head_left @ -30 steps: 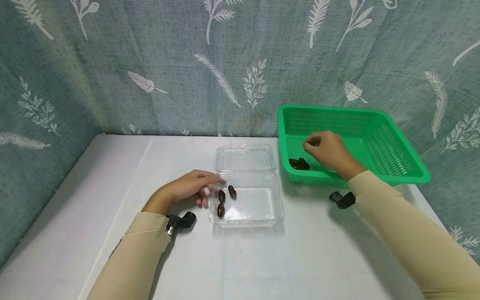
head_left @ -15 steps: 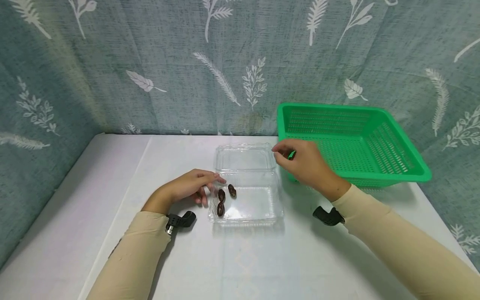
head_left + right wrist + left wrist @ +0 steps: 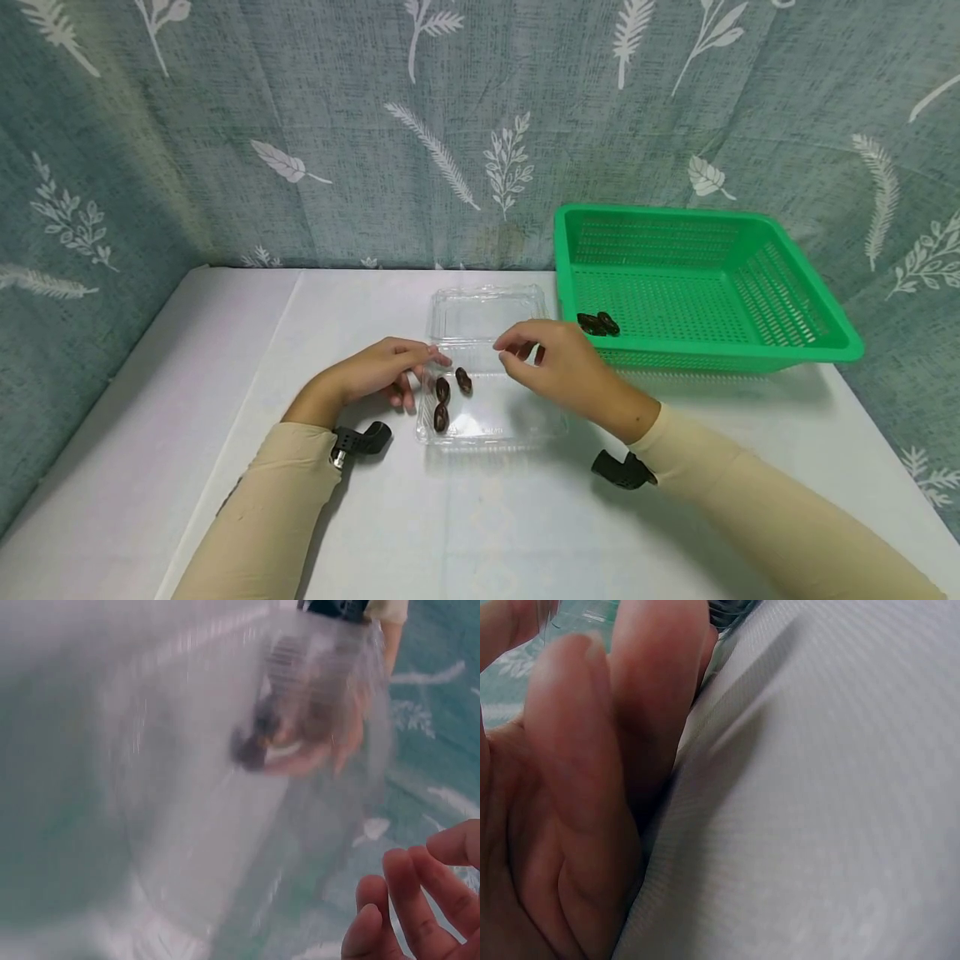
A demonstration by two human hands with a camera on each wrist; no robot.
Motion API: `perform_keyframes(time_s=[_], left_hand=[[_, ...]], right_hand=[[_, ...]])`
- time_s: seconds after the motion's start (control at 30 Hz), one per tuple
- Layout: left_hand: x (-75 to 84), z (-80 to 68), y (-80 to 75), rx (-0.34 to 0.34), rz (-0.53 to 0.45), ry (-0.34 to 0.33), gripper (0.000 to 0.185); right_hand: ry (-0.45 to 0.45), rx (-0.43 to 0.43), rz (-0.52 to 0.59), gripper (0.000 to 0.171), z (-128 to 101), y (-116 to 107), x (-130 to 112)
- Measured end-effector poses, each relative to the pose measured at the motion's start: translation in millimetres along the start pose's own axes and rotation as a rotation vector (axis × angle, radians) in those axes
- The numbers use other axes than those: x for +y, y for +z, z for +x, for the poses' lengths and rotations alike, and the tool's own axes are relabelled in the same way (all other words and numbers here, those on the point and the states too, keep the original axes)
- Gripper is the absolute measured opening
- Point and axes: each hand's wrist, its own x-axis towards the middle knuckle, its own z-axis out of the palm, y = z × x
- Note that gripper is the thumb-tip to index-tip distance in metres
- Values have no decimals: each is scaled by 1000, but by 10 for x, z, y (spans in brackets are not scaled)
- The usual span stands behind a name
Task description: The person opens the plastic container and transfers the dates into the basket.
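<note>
A clear plastic clamshell box point(image 3: 517, 408) lies with its lid point(image 3: 487, 315) folded back. Inside, along its left side, are brown glossy oval pieces point(image 3: 464, 382) that look like dates. My left hand point(image 3: 382, 371) rests at the left rim, its index finger reaching over the edge and the other fingers loosely bent, as the left wrist view shows. Over the right half of the box hovers my right hand point(image 3: 562, 362), thumb and index tips close together. In the right wrist view its fingers point(image 3: 401, 877) show no piece, but I cannot tell whether one is hidden between the tips.
A green perforated basket point(image 3: 720, 343) stands at the back right, with several brown pieces point(image 3: 597, 324) in its front left corner. White cloth point(image 3: 360, 517) covers the table. Behind hangs a patterned blue-green curtain point(image 3: 337, 225). A black wrist camera point(image 3: 624, 471) sits under my right wrist.
My right hand has moved left and towards me, from inside the green basket to above the clear box. My left hand and the pieces in the box stay where they were.
</note>
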Motion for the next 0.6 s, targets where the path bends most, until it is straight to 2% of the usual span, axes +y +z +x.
perform_keyframes(time_s=[0.3,0.6], left_hand=[[-7,4,4,1,11,-1,49],[-26,7,-11,-3,15,10,49]], right_hand=[[40,-120,27,14,29,277,12],[40,-160,55,15,132,501,111]])
